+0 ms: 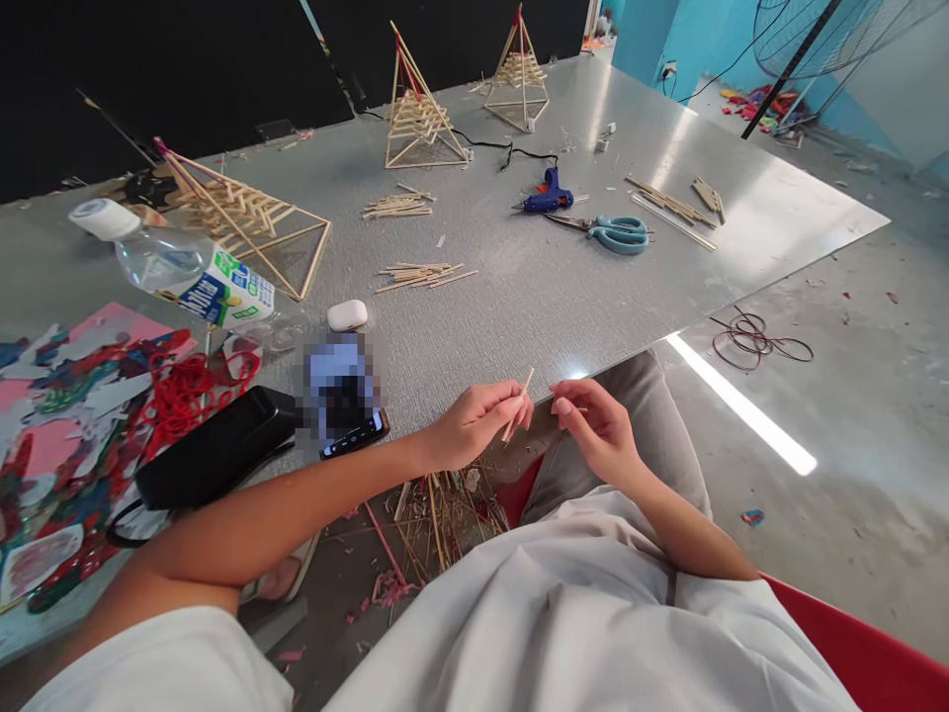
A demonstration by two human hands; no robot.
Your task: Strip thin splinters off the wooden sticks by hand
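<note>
My left hand (474, 425) pinches a short thin wooden stick (518, 403) between thumb and fingers, just over the near edge of the grey table (534, 287). A few centimetres to its right, my right hand (597, 425) has its fingers curled, and a small stick piece shows at its fingertips. Both hands hover above my lap. Loose piles of sticks (422, 276) lie on the table in front of me.
Three stick pyramids (415, 109) stand on the table. A blue glue gun (547, 196), teal scissors (619, 234), a water bottle (185, 267), a phone (348, 396), a black case (215, 450), red rubber bands (185, 391) and cut paper surround them. Scrap sticks litter the floor.
</note>
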